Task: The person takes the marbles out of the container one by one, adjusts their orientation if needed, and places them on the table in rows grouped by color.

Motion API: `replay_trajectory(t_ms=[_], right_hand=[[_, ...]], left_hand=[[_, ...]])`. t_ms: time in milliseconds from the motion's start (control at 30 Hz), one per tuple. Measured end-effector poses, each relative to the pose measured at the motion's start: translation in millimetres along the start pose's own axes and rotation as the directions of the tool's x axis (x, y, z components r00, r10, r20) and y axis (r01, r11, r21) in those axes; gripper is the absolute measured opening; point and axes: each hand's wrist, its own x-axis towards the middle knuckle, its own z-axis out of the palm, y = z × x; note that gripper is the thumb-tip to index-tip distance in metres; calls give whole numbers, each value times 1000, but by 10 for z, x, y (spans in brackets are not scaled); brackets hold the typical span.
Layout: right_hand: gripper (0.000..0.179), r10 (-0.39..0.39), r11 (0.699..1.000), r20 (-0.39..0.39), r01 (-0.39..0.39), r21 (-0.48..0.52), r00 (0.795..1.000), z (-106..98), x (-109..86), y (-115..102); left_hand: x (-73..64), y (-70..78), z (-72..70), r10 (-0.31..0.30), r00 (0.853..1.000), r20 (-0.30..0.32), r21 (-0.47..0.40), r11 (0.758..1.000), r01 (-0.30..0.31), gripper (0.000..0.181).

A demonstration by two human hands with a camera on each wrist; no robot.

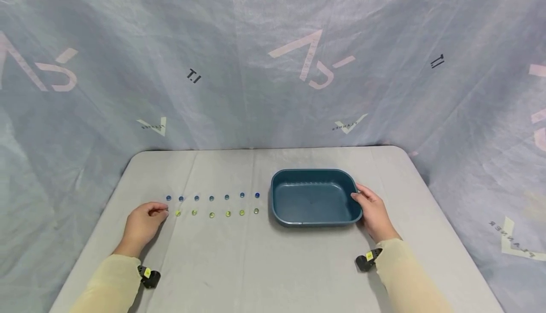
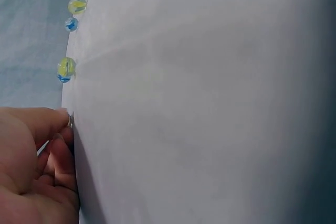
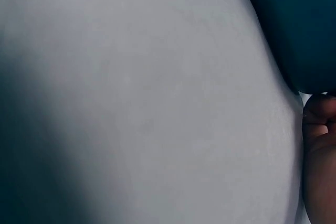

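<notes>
At the left end of the lower row, my left hand [image 1: 142, 225] pinches a glass marble [image 2: 71, 121] between thumb and fingertips, low at the tabletop. Most of that marble is hidden by the fingers. Glass marbles lie in two rows: several with blue swirls [image 1: 196, 198] behind, several with yellow swirls [image 1: 228, 214] in front. To the right of both rows stands a dark teal plastic basin [image 1: 315, 224] with nothing in it. My right hand [image 1: 374, 212] grips its right side, thumb over the rim and fingers along the outer wall.
A pale cloth covers the table [image 1: 256, 270]. Grey printed fabric [image 1: 239, 66] hangs behind the table's far edge and down both sides. Each wrist wears a small black camera [image 1: 150, 277] by a pale yellow sleeve [image 1: 108, 282].
</notes>
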Motion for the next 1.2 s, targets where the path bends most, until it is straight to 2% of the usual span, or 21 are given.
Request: replay_trajectory(t_ms=[933,1200], right_hand=[[47,-9,1000,-11,9,-2,1000,2,-24,3],[48,-2,1000,-16,1,-15,1000,-5,-23,3]], left_hand=[[4,42,-26,41,999,4,26,999,-41,22],[-44,104,-53,24,1000,17,33,999,-25,19]])
